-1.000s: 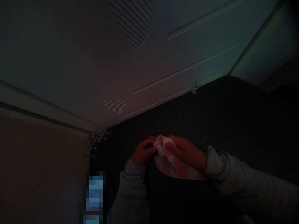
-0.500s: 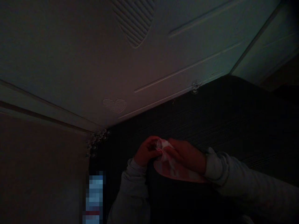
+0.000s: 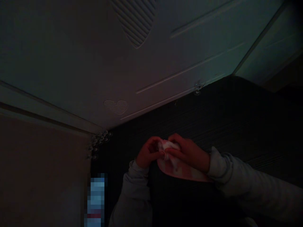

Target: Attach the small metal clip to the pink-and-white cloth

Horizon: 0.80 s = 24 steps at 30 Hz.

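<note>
We hold one pink-and-white cloth (image 3: 177, 168) above the dark surface (image 3: 224, 119), the fingers of our left hand (image 3: 145, 154) and right hand (image 3: 191, 154) both pinching its bunched end; we cannot tell whether it contains anything. Beyond, a cluster of small clear pieces (image 3: 99, 142), too dim to count, lies by the corner, and a few similar clear bits (image 3: 198, 89) sit against the pale panel (image 3: 82, 56), which shows two ribbed hearts (image 3: 115, 107).
</note>
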Available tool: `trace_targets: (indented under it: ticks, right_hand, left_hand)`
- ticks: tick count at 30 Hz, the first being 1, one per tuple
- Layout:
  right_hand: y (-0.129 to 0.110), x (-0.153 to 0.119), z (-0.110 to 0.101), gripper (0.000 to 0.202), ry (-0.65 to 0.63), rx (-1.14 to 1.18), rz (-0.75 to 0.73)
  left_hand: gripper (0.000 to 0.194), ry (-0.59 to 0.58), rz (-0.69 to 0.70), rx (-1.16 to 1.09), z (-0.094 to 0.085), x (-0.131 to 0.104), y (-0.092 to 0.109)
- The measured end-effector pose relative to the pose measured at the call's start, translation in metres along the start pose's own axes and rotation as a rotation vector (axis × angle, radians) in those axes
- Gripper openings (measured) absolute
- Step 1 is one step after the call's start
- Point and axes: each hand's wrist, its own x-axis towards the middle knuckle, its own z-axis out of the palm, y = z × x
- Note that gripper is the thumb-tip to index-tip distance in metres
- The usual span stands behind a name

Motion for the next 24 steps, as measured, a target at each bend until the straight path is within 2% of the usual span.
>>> trace_targets:
  ticks: [3, 8, 11, 14, 24]
  right_hand:
    - [0.0003, -0.0011, -0.0017, 0.025, 0.020, 0.009, -0.010]
    - [0.0019, -0.0008, -0.0034, 0.025, 0.013, 0.055, -0.035]
    - [0.0033, 0.0018, -0.0041, 0.024, 0.003, 0.180, -0.020]
    - [0.0036, 0.0046, -0.0052, 0.028, -0.001, 0.355, 0.062]
    - [0.0093, 0.0075, -0.0022, 0.031, -0.231, 0.719, 0.224]
  left_hand:
    - [0.036, 0.008, 0.008, -0.006, -0.0006, 0.0005, -0.0008]
    - [0.033, 0.101, -0.024, 0.027, -0.0018, 0.0015, -0.0036]
    - [0.034, 0.137, -0.021, 0.011, -0.0038, 0.0020, -0.0065]
    - [0.036, 0.156, 0.008, 0.000, -0.0055, 0.0021, -0.0084]
    - [0.037, 0.132, 0.054, 0.039, -0.0061, 0.0007, -0.0098]
